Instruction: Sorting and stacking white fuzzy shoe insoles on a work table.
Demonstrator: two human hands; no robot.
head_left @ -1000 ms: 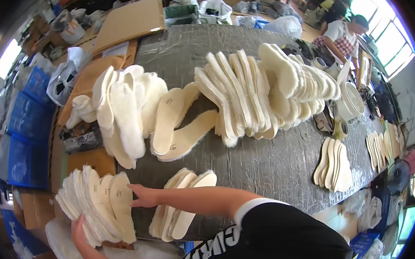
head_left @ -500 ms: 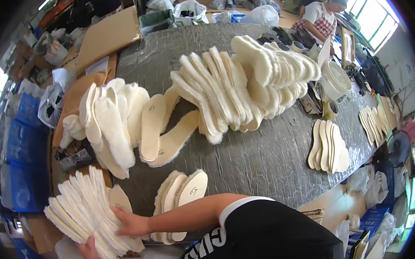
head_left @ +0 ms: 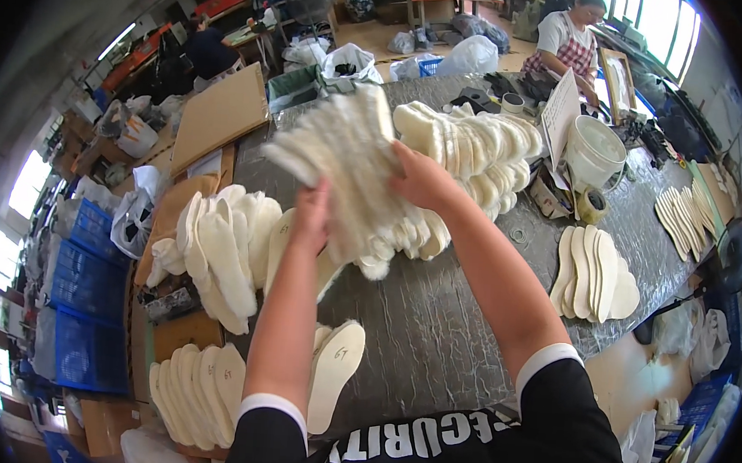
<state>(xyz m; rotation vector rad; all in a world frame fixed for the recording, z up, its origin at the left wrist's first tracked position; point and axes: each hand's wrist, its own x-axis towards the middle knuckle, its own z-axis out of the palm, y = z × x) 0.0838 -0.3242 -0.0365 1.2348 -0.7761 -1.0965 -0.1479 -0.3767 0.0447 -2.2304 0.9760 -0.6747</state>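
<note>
Between my two hands is a thick bundle of cream fleece insoles (head_left: 342, 156), blurred by motion and raised over the middle of the table. My left hand (head_left: 312, 214) grips its near left side, and my right hand (head_left: 419, 181) presses its right side. Directly behind and beneath it lie more piled fleece insoles (head_left: 467, 144), partly covered by the bundle and my hands. To the left sits a loose heap of fluffy insoles (head_left: 224, 243). Nearer me, a fanned row of insoles (head_left: 196, 391) rests at the lower left, and a few marked insoles (head_left: 337, 371) lie beside my left forearm.
A dark, wrinkled sheet covers the table (head_left: 449, 340). Toward the right are fanned flat insoles (head_left: 592, 273), a white bucket (head_left: 596, 153) and a tape roll (head_left: 592, 206). Blue crates (head_left: 92, 350) stand at the left. Across the table a person (head_left: 565, 43) in a checked apron works.
Both hands have risen from the lower left to the middle of the table, carrying the insole bundle. The fanned row at the lower left is now uncovered.
</note>
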